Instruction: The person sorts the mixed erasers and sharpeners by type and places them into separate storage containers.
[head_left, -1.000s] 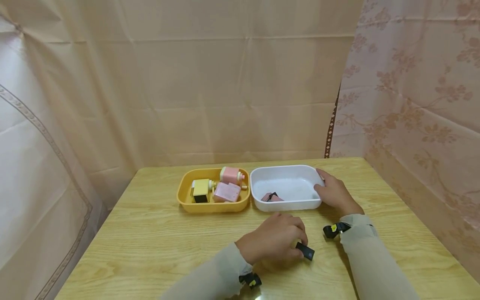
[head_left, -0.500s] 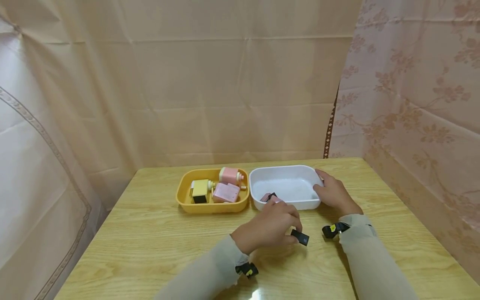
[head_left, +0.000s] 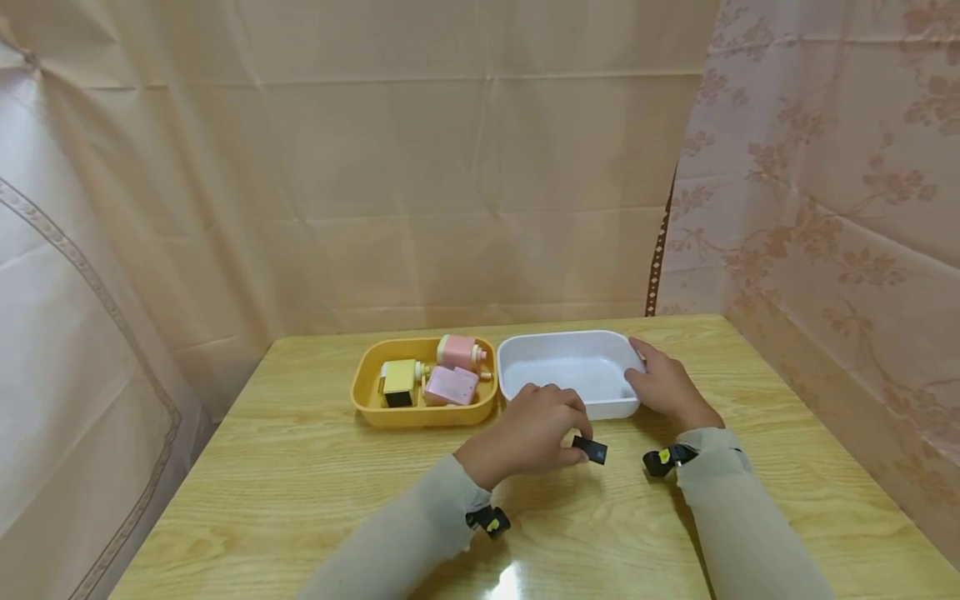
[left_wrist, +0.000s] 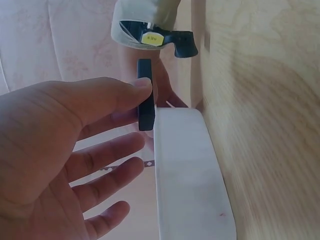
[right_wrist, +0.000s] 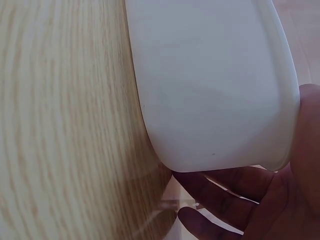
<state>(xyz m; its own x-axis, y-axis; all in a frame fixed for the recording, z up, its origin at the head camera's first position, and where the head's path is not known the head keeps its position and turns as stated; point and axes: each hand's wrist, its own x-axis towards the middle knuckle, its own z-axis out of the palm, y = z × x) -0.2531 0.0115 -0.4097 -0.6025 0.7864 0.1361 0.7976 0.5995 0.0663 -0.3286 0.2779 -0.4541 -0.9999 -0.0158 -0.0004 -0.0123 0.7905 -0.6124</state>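
My left hand (head_left: 528, 433) pinches a small flat black rectangular block (head_left: 590, 450) between thumb and index finger, just in front of the white tray. Seen from the left wrist, the block (left_wrist: 145, 117) stands edge-on beside the tray's rim, and the other three fingers are spread apart from it. The white tray (head_left: 611, 409) sits on the table; its near left part is covered by my left hand. At its right end my right hand (head_left: 666, 387) grips the tray, thumb over the rim. In the right wrist view, fingers (right_wrist: 220, 200) lie along its outer end wall.
A yellow tray (head_left: 427, 417) stands right beside the white one on the left. In it lie a boxy yellow piece (head_left: 403, 376) with a black face and pink blocks (head_left: 452, 386). Curtains (head_left: 480, 200) hang behind the wooden table (head_left: 300, 475).
My left hand has carried the black block up and away from me toward the white tray, now covering the pink and black pieces seen inside it earlier. My right hand stays at the tray's end.
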